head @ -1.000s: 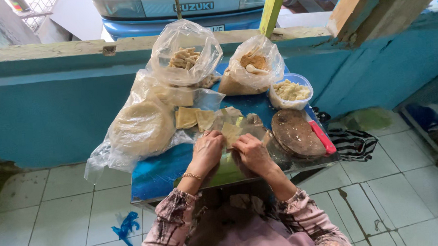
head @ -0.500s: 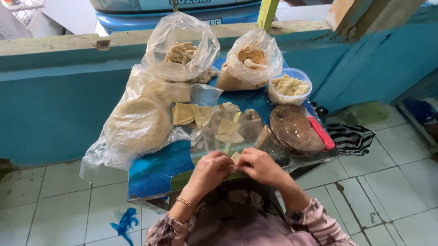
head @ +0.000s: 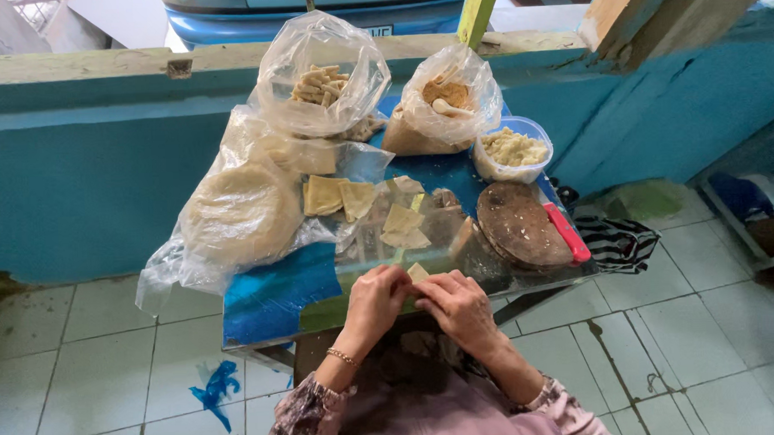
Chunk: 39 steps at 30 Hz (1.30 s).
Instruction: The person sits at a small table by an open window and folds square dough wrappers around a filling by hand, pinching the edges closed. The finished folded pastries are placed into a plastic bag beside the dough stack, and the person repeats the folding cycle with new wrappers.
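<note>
We pinch a small folded wrapper point(head: 418, 272) between both hands, left hand point(head: 375, 298) and right hand point(head: 459, 302) pressed together around it at the table's point(head: 270, 299) near edge. Just beyond lie more folded pieces point(head: 402, 225); right of them a round board point(head: 518, 226), left a bagged stack of wrappers point(head: 241, 212).

Wrapper stack point(head: 241, 212) left, round board point(head: 518, 226) right, seemingly.
</note>
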Each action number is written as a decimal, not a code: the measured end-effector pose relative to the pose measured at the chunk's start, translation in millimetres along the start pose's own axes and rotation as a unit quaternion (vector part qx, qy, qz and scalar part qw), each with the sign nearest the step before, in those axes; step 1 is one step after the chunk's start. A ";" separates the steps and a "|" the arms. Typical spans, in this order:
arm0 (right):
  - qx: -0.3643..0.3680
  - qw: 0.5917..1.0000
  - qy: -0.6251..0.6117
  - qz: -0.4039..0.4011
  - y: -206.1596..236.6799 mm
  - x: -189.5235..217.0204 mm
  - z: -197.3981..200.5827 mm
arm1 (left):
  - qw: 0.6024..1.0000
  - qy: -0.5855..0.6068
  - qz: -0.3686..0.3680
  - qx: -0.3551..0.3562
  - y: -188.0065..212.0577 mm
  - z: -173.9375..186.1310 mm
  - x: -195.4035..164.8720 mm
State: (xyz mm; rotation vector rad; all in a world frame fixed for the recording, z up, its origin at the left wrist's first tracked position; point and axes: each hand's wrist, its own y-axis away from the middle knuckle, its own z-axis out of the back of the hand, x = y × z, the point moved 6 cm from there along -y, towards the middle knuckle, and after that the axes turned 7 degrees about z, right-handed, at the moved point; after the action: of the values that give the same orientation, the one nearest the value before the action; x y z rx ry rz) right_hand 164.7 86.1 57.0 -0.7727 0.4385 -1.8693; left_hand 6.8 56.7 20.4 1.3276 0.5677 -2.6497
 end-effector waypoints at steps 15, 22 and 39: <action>-0.069 0.994 -0.016 -0.086 7.5 -16.4 -3.1 | 0.997 -0.077 0.012 0.016 -12.9 -14.8 -4.3; -0.069 0.996 -0.011 -0.056 3.2 -16.3 -0.2 | 0.999 -0.035 -0.025 -0.027 0.2 -3.3 -14.9; -0.013 0.993 0.119 0.002 -14.1 -21.5 -10.7 | 0.992 -0.048 -0.104 -0.047 4.2 -8.4 -16.2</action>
State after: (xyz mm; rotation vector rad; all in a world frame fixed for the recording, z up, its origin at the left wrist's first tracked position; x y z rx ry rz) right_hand 153.7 111.0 51.2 -0.5671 0.6137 -1.9638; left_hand 24.0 55.1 27.6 1.1671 0.8488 -2.7913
